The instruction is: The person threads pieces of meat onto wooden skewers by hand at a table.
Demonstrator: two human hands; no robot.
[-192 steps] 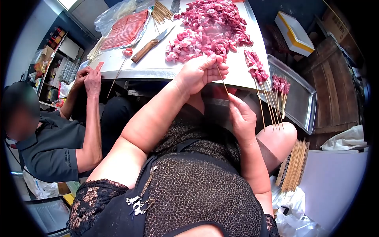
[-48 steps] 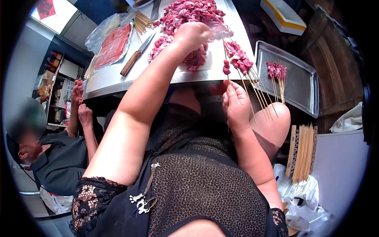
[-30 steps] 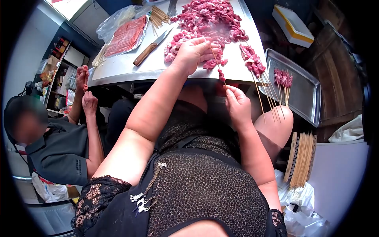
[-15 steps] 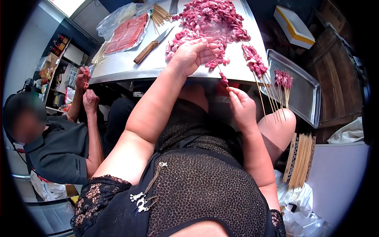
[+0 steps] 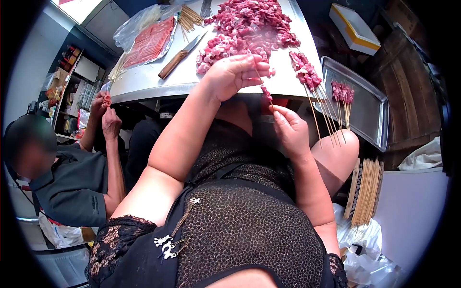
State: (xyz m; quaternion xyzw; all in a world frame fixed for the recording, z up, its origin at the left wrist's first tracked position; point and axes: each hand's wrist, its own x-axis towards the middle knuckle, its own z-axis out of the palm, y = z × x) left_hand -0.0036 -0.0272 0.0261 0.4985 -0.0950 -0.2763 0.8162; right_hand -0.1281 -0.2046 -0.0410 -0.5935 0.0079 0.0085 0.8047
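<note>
My right hand point(image 5: 292, 128) pinches the lower part of a thin wooden skewer point(image 5: 271, 103) between thumb and fingers. A few small pieces of red meat point(image 5: 266, 93) are threaded on it, just above that hand. My left hand point(image 5: 235, 76) is closed around the skewer's upper end, palm partly turned up and fingers curled; any meat between its fingertips is too small to tell. Behind it a big heap of cut raw meat point(image 5: 254, 24) lies on the white table point(image 5: 187, 81). Several loaded meat skewers point(image 5: 306, 71) rest at the table's right edge, bare ends sticking out over my knee.
A knife point(image 5: 175, 62), red strips in plastic point(image 5: 151, 41) and bare sticks point(image 5: 191, 17) lie on the table's left. A metal tray point(image 5: 370, 117) holds loaded skewers point(image 5: 342, 92). More sticks point(image 5: 367, 192) stand lower right. At left a co-worker point(image 5: 72, 182) holds a small red item point(image 5: 107, 101).
Since 1.6 seconds ago, my left hand has come from the meat heap to the skewer's upper end. Over the last half second both hands have barely moved, while the view has shifted slightly.
</note>
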